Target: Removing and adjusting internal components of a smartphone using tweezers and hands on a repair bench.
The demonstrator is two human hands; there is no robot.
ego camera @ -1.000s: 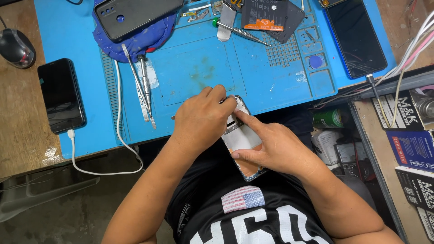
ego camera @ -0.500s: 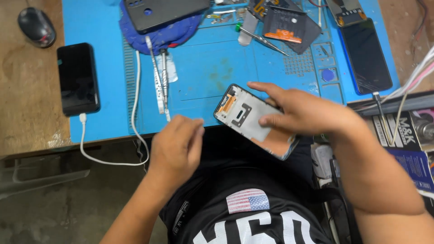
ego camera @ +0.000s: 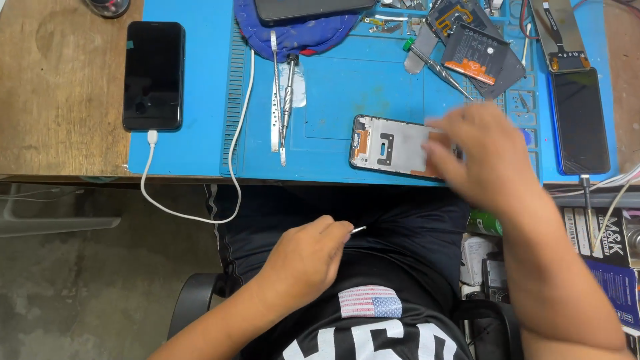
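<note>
An opened phone frame point(ego camera: 393, 146) lies flat near the front edge of the blue work mat point(ego camera: 333, 87), inner side up. My right hand point(ego camera: 483, 157), blurred, rests over its right end and holds it. My left hand point(ego camera: 303, 260) is down over my lap, away from the table, fingers closed on a small thin silvery piece point(ego camera: 358, 229) that pokes out from the fingertips.
A black phone point(ego camera: 153, 75) on a white cable point(ego camera: 193, 207) lies at the mat's left. Tweezers and a screwdriver point(ego camera: 283, 100) lie mid-mat. A battery and parts point(ego camera: 480, 50) sit at the back, another black phone point(ego camera: 579, 120) at the right. Boxes point(ego camera: 600, 247) stand lower right.
My right hand carried the phone frame from above my lap onto the mat. My left hand let go of it and dropped to my lap with a small thin piece.
</note>
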